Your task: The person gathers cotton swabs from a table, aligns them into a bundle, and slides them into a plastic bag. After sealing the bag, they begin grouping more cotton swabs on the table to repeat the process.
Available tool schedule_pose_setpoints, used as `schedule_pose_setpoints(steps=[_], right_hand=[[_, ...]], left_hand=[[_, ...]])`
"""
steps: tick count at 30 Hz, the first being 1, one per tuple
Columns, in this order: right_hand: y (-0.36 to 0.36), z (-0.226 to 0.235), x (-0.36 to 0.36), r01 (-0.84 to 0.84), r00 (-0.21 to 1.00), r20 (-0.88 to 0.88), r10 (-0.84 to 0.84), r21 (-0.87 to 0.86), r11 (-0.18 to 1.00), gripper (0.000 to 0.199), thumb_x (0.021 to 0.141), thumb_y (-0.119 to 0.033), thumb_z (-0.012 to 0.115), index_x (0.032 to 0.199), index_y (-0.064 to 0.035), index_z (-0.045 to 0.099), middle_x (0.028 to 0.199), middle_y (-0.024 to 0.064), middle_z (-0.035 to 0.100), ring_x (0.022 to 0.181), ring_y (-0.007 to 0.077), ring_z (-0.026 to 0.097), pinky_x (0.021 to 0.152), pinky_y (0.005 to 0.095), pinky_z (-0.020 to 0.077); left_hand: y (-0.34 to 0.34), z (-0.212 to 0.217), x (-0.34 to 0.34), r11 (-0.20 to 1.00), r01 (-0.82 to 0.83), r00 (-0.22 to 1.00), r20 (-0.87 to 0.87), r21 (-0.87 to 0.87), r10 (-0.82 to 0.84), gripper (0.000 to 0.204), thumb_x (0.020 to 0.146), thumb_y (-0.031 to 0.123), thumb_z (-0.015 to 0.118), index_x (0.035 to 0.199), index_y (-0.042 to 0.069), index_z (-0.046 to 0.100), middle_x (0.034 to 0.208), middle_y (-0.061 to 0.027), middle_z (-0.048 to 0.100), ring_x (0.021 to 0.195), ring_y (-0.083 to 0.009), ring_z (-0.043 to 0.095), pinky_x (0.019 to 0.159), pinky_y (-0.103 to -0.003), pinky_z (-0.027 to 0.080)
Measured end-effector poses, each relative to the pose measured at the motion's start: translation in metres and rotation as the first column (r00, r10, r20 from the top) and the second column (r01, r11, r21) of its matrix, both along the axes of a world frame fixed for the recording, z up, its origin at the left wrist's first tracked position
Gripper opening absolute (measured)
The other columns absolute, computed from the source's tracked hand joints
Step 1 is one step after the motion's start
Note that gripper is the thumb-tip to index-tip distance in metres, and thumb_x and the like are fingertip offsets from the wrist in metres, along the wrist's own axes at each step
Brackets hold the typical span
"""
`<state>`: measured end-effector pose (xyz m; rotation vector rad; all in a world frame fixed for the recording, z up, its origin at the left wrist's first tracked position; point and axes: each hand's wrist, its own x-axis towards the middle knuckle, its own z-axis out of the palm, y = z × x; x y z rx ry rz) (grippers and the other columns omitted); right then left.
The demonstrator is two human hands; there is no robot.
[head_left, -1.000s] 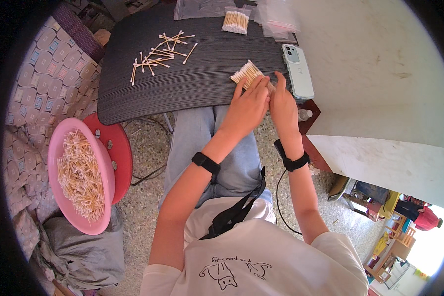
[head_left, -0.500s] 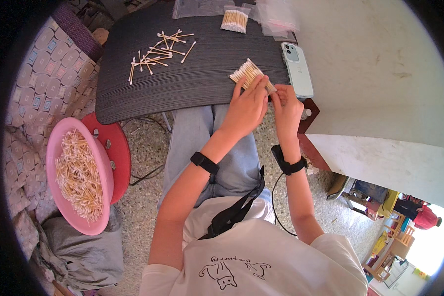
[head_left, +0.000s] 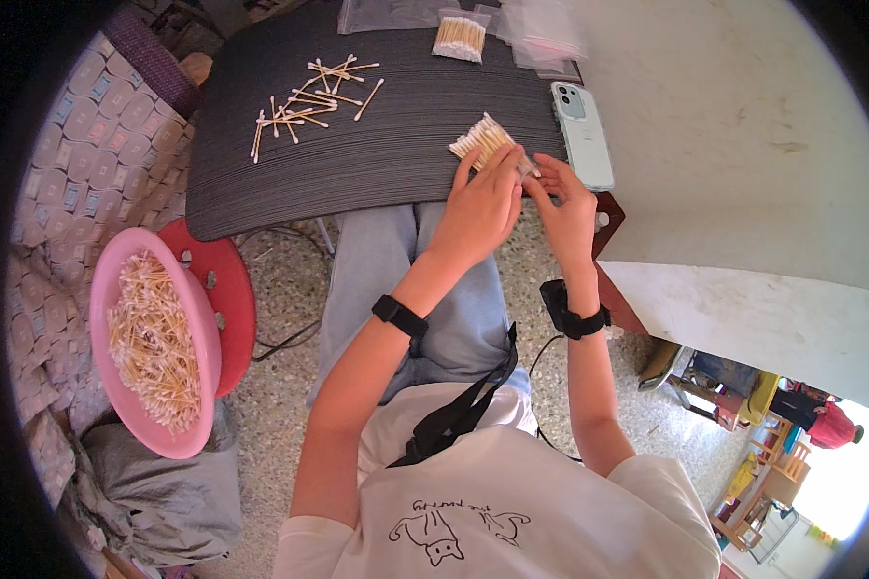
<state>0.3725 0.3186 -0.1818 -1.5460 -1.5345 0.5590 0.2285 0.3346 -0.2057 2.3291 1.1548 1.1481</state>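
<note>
A clear plastic bag of cotton swabs (head_left: 479, 134) lies slanted near the right front edge of the black table (head_left: 396, 169). My left hand (head_left: 483, 207) is closed over it, fingers across the swabs and thumb along the side. At the bag's near right end, my right hand (head_left: 567, 207) has its thumb and curled fingers around the plastic edge; some of that grip is hidden. Loose cotton swabs (head_left: 317, 104) are scattered on the table's left half. Another filled bag of swabs (head_left: 459, 39) rests at the far side.
Empty clear bags (head_left: 543, 34) are piled at the far right corner. A pale phone (head_left: 582, 135) lies along the right edge by a wall. Left of the table, a pink basin (head_left: 210, 338) full of swabs sits tilted in view over a red stool (head_left: 237, 309).
My right hand has shifted slightly, its fingers rising and spreading a little at the bag's end. My left hand and the bag stay nearly where they were.
</note>
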Motion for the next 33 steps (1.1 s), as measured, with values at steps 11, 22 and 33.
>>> schedule_pose_setpoints(steps=[11,22,33], right_hand=[[0.015,-0.008,0.005,0.036,0.999,-0.030,-0.035,0.029,0.999,0.017,0.084,-0.006,0.070,0.100,0.0004,0.071,0.081,0.0117,0.070,0.070,0.0139,0.067,0.065,0.0264,0.0521],[0.014,-0.005,0.002,-0.022,0.999,0.040,0.017,0.124,0.992,0.016,0.080,-0.003,0.071,0.095,-0.0006,0.071,0.079,0.0087,0.067,0.063,0.0130,0.059,0.059,0.0256,0.0482],[-0.012,-0.005,0.002,0.059,0.996,-0.076,-0.050,0.117,0.991,0.009,0.083,-0.002,0.068,0.092,0.0012,0.068,0.082,0.0090,0.069,0.070,0.0143,0.066,0.064,0.0270,0.0520]], left_hand=[[0.003,-0.001,-0.002,0.996,0.072,0.992,0.108,-0.046,-0.066,0.010,0.097,0.008,0.044,0.105,0.000,0.045,0.135,-0.0184,0.054,0.128,-0.0291,0.049,0.111,-0.046,0.026],[0.004,0.004,-0.010,0.995,0.082,0.988,0.140,-0.060,-0.073,0.010,0.093,0.010,0.050,0.097,0.003,0.043,0.133,-0.0195,0.056,0.124,-0.0301,0.053,0.111,-0.046,0.028],[0.012,0.010,-0.003,0.994,-0.064,0.994,-0.079,0.087,0.071,0.050,0.073,0.016,0.075,0.120,0.008,0.062,0.109,-0.0057,0.061,0.108,-0.0261,0.054,0.098,-0.041,0.039]])
